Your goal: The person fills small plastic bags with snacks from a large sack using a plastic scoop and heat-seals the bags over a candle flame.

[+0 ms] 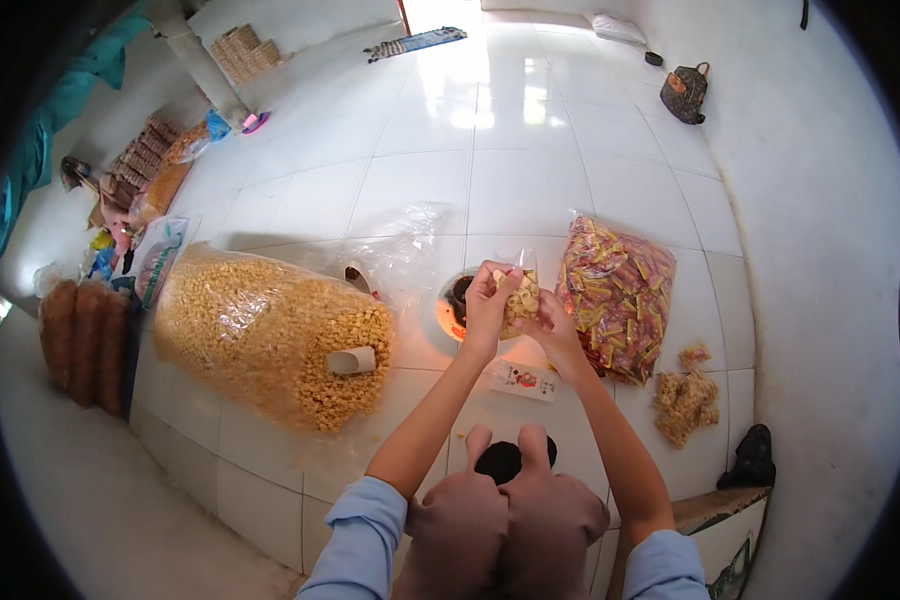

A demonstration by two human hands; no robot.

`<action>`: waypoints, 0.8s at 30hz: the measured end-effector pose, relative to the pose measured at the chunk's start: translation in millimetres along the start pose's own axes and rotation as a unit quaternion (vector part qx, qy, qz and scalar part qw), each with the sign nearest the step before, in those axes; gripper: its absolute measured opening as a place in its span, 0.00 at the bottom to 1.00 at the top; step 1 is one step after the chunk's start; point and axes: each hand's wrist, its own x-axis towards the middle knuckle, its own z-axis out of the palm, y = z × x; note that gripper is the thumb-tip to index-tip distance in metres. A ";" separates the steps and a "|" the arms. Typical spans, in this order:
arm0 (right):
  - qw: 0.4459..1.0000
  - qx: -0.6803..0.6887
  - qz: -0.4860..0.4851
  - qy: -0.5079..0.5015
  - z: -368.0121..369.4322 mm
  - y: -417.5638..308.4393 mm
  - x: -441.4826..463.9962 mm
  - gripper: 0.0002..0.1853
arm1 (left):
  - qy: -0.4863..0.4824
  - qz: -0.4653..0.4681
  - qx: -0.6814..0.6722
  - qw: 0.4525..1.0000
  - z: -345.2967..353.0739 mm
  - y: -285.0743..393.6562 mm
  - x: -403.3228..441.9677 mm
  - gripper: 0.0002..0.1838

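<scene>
Between my hands is a small clear plastic bag of yellowish snack pieces (522, 298), held upright. My left hand (487, 305) grips its upper left side, and my right hand (553, 325) pinches its lower right side. Behind them on the floor sits a round plate (450, 318) with a dark item and an orange glow, partly hidden by my left hand. A white packet of printed labels (522, 381) lies just below my hands. To the right is a large clear bag of small red and yellow sachets (618, 300).
On the left lies a big open plastic sack of snack pieces (240, 320) with a white scoop (351, 361) in it. Several filled small bags (686, 405) lie at the right. Crumpled clear plastic (400, 245) is beyond the sack. A backpack (685, 94) leans on the right wall.
</scene>
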 end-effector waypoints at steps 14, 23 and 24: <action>0.994 0.020 -0.101 -0.018 78.2 -37.9 7.8 0.23 | 0.078 0.093 0.038 0.992 -27.8 78.1 -32.7 0.05; 0.996 0.028 -0.053 0.060 78.8 -19.0 39.2 0.07 | 0.079 0.065 0.016 0.995 -36.3 47.3 -16.5 0.04; 0.993 0.040 -0.065 0.091 78.6 -11.7 41.3 0.05 | 0.091 0.070 0.003 0.993 -38.1 38.8 -13.0 0.05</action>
